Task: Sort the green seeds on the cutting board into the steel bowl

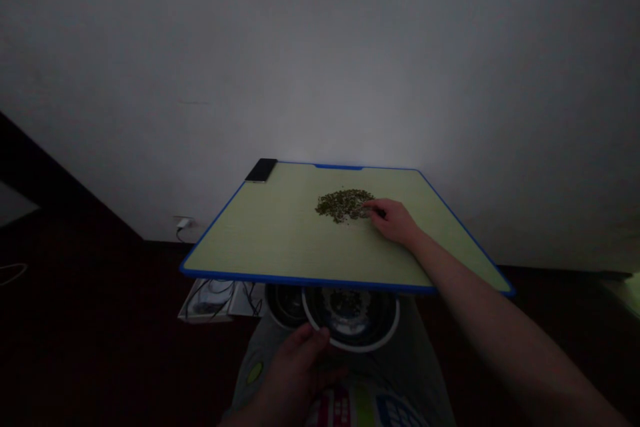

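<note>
A loose pile of small greenish-brown grains (343, 204), too small to name exactly, lies on a pale yellow folding tabletop (280, 240) with a blue edge. My right hand (395, 220) reaches over the table from the right, its fingertips at the pile's right side. Its index finger is stretched out and a gap shows below it. Under the table's near edge, a metal bowl (350, 345) with a pale rim sits on my lap, with dark bits inside. My left hand (300, 363) holds this bowl's rim at its left, thumb on top.
A second metal bowl (280, 317) stands left of the first, partly hidden behind it. A black phone (261, 170) lies at the table's far left corner. White boxes with cables (206, 300) are on the floor at left. A plugged-in charger (184, 222) and the wall (320, 67) are behind.
</note>
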A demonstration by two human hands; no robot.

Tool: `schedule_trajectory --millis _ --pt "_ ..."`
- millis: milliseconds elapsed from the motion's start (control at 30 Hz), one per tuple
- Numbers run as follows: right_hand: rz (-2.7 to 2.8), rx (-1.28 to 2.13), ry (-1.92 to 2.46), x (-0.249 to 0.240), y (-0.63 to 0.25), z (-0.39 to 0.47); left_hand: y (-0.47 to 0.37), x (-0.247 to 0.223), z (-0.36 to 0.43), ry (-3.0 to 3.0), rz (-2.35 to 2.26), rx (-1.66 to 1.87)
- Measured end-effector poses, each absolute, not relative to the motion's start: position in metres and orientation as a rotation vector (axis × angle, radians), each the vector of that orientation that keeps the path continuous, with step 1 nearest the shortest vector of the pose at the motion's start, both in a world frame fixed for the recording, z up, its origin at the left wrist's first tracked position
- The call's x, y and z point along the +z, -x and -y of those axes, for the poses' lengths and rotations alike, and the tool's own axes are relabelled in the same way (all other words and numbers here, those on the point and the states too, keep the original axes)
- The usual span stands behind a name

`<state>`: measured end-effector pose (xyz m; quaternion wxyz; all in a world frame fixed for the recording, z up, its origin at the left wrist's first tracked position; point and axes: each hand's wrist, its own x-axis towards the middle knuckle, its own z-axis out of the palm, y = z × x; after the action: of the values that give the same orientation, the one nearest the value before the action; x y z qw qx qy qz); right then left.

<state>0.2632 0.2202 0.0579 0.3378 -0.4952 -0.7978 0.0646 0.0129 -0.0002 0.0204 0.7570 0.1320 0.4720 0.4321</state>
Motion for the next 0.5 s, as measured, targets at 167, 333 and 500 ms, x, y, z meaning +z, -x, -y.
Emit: schedule_trajectory --millis 167,333,500 --pt "2.117 0.198 1.235 0.0578 -0.2613 -0.219 -0.0134 0.0227 0.0014 -0.294 -1.04 0.935" --pt "2.15 0.203 1.212 0.058 -0.2607 -0.2179 -0.0135 0.0243 0.0009 -0.27 -1.04 0.935" --pt "2.121 0.172 1.258 0.0571 -0.2629 -0.2203 -0.0145 0.0234 0.0002 -0.245 -1.064 0.928"
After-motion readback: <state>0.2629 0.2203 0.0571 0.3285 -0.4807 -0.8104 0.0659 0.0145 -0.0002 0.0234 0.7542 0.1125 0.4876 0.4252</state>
